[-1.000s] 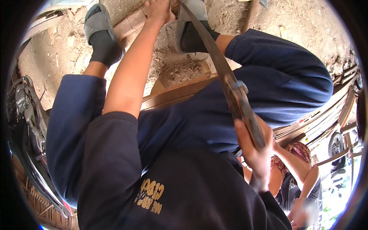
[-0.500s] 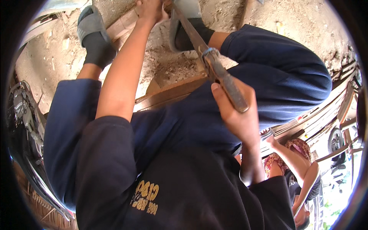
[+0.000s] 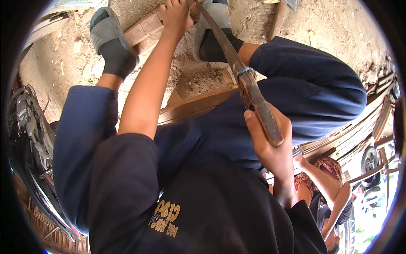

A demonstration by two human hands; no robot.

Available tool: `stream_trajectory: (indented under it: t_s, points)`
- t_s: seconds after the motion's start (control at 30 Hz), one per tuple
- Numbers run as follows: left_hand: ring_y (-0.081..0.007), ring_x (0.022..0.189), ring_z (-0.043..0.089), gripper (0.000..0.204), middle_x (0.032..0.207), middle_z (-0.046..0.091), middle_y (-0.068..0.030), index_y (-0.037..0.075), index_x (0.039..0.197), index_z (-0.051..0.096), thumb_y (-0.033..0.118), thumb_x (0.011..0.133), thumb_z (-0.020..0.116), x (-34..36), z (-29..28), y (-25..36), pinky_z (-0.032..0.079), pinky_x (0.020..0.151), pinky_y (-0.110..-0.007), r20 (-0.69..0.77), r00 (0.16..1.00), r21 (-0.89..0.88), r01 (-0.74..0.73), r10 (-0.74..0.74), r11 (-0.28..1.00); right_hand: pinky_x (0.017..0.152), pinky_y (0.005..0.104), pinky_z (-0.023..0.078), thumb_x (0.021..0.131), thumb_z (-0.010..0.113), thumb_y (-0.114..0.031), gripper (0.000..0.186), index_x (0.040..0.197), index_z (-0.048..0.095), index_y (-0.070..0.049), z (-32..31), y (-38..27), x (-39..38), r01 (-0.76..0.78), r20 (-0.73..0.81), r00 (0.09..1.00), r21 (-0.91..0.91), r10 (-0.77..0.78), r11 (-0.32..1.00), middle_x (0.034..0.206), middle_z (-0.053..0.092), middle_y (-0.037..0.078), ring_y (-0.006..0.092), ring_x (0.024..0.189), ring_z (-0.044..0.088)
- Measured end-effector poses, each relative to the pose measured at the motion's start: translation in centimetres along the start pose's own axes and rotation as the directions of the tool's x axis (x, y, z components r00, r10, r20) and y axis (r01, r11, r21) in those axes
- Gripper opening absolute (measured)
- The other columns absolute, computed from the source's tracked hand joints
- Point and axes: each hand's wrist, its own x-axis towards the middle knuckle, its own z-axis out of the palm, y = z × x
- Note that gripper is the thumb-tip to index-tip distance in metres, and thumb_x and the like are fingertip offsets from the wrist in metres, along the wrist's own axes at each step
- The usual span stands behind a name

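Observation:
My right hand [image 3: 272,144] is closed round the worn wooden handle of a handsaw [image 3: 220,40], with the thumb along the handle's side. The long, dark blade slants up and left to the top edge, where its tip is cut off. Beside that far end, my left hand [image 3: 175,17] bears down with bent fingers on a reddish-brown wooden beam [image 3: 146,27]. Part of its grip lies at the picture's edge. Where the blade meets the wood cannot be made out.
My sandalled feet stand on either side of the beam on dirt ground [image 3: 330,25]. A plank [image 3: 192,103] lies under my legs. A motorbike [image 3: 31,127] stands at left. Another person [image 3: 330,182] sits at lower right near stacked boards [image 3: 351,137].
My right hand has drawn the saw back toward my body, down and slightly right. My left hand stays at the beam, and the whole view has shifted a little.

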Motion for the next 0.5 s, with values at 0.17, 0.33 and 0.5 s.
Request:
stream_trajectory:
  t_s: [0.17,0.33,0.5]
  points:
    - [-0.0281,0.107,0.052,0.051,0.109,0.053,-0.0111,0.01,0.113,0.049,0.018,0.067,0.07,-0.5,1.3,-1.3,0.038,0.089,-0.042,0.035,0.999,-0.006,-0.003,0.003,1.0,0.052,0.0288,0.036,0.095,0.064,-0.008,0.022,0.078,0.054,0.001,0.8,-0.8,1.0,-0.047,0.045,0.998,0.03,0.046,0.998,0.062,0.049,0.003,0.0052,0.06,0.042]
    - [-0.0289,0.11,0.053,0.054,0.112,0.054,-0.0121,0.009,0.115,0.05,0.016,0.065,0.07,-0.1,-0.4,0.3,0.04,0.089,-0.044,0.169,0.986,-0.086,0.014,0.001,0.996,0.053,0.0292,0.038,0.095,0.063,-0.007,0.017,0.082,0.057,0.002,0.4,-0.9,-0.3,-0.089,0.012,0.996,-0.028,0.089,0.996,0.063,0.053,0.004,0.0067,0.062,0.046]
    - [-0.0303,0.11,0.055,0.054,0.113,0.055,-0.0131,0.008,0.115,0.05,0.014,0.065,0.071,-0.3,-2.3,-0.6,0.043,0.087,-0.046,-0.032,0.999,-0.083,-0.026,0.024,0.996,0.055,0.0285,0.042,0.095,0.062,-0.006,0.011,0.091,0.063,0.003,-1.4,-0.4,-5.2,-0.124,-0.03,0.992,-0.081,0.122,0.989,0.065,0.058,0.005,0.0087,0.061,0.052]
